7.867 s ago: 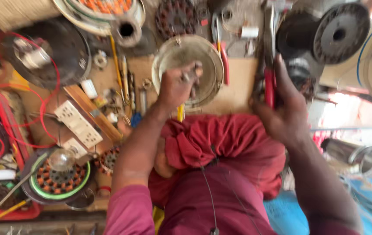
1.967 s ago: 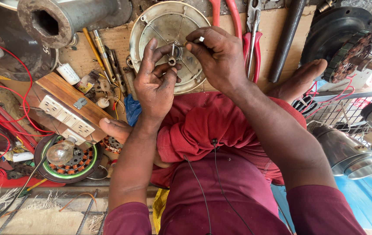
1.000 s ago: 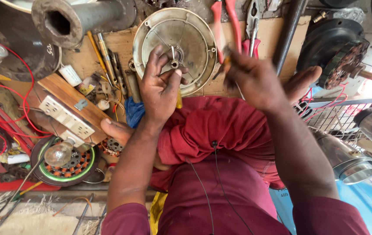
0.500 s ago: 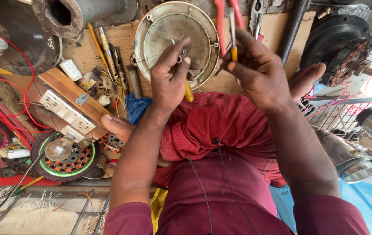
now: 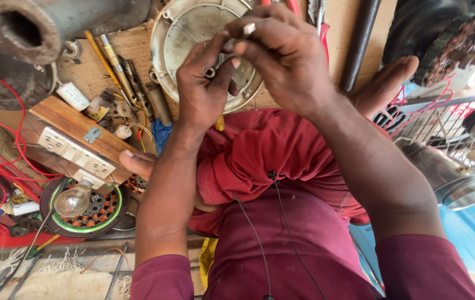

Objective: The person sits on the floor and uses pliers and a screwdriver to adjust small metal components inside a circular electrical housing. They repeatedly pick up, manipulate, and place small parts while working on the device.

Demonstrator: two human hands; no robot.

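My left hand (image 5: 201, 94) and my right hand (image 5: 287, 61) meet fingertip to fingertip above a round, pale metal cover (image 5: 184, 33) lying on the wooden board. The left fingers pinch a small metal ring-shaped part (image 5: 210, 72). A yellow handle tip (image 5: 219, 123) sticks out below the left palm. Between finger and thumb of the right hand is a small pale piece (image 5: 248, 28), held right against the left fingertips. My folded legs in red cloth (image 5: 270, 150) lie under both forearms.
To the left lie a wooden board with white sockets (image 5: 76, 141), a light bulb (image 5: 73, 201) on a green-rimmed winding core (image 5: 90, 219), red wires (image 5: 4, 161), screwdrivers (image 5: 115, 61) and a grey pipe (image 5: 37, 25). A dark rod (image 5: 359, 44), a motor part (image 5: 448, 39) and a wire guard (image 5: 443, 122) are at right.
My right hand has moved left and closed against the left fingertips over the cover. The thin tool it held upright half a second ago no longer shows.
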